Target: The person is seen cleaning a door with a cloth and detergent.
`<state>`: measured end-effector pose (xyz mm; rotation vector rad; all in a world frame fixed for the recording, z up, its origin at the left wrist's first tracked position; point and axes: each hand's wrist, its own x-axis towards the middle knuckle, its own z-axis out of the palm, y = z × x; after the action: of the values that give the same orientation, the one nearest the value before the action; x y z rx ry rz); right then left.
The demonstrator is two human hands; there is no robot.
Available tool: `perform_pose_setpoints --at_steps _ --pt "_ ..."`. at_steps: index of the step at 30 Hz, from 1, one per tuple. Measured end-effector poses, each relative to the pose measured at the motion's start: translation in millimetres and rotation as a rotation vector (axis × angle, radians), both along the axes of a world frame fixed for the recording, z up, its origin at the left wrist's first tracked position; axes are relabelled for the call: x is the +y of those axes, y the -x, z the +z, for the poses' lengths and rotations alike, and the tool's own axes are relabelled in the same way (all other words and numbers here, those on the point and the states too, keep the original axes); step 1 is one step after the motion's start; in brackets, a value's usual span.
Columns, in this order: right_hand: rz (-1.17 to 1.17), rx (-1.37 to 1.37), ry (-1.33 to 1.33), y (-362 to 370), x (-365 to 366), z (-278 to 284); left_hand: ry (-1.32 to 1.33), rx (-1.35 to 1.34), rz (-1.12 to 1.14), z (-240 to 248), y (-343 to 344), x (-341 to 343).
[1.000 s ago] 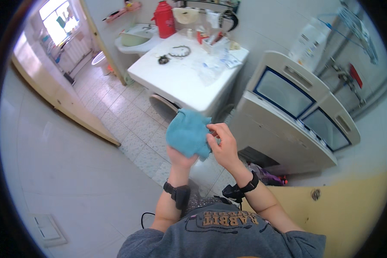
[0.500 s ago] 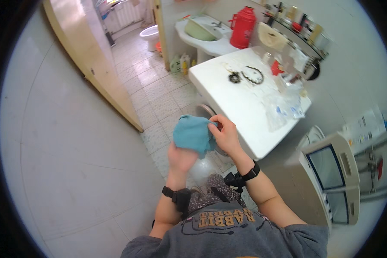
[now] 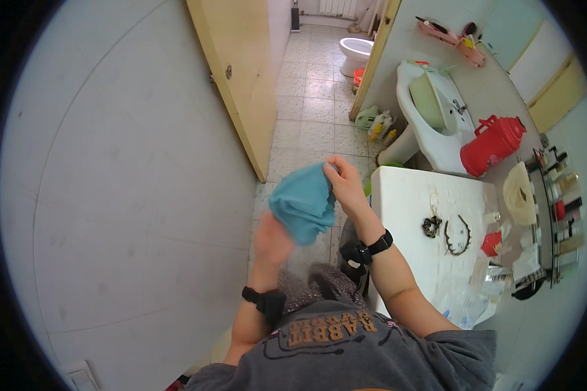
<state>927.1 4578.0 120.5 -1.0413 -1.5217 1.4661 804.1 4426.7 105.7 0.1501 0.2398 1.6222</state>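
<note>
In front of me a soft teal-blue cloth (image 3: 303,202), with a wavy lower edge, is spread between my two hands. My right hand (image 3: 347,186) is closed, pinching the upper right corner of the cloth between thumb and fingers. Against the lower left of the cloth rests my left hand (image 3: 272,238). It is blurred, and its fingers are hidden behind the fabric. Black straps with small black devices sit on both wrists.
A white-topped surface (image 3: 407,221) stands to my right, holding a headband (image 3: 458,234), a scrunchie (image 3: 430,226) and plastic bags. Beyond are a washbasin (image 3: 409,98) and a red thermos flask (image 3: 492,144). An open door (image 3: 238,78) and a wall flank my left; a toilet (image 3: 355,55) stands ahead.
My view has turned left, so the white surface, basin and door sit further right in the picture. The cloth hangs more spread out, its right corner lifted by my right hand.
</note>
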Motion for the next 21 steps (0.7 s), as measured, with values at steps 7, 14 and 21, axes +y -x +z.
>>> perform_pose_setpoints --at_steps 7,14,21 --pt "-0.092 -0.213 -0.100 -6.4 96.1 -37.6 0.281 0.301 -0.137 -17.8 -4.2 94.3" --pt "-0.308 -0.344 -0.537 -1.1 186.7 -94.8 0.390 0.179 -0.243 -91.1 23.4 225.4" --pt "0.134 -0.699 -0.345 68.7 247.1 -90.6 0.540 0.107 -0.259 -110.3 76.0 380.0"
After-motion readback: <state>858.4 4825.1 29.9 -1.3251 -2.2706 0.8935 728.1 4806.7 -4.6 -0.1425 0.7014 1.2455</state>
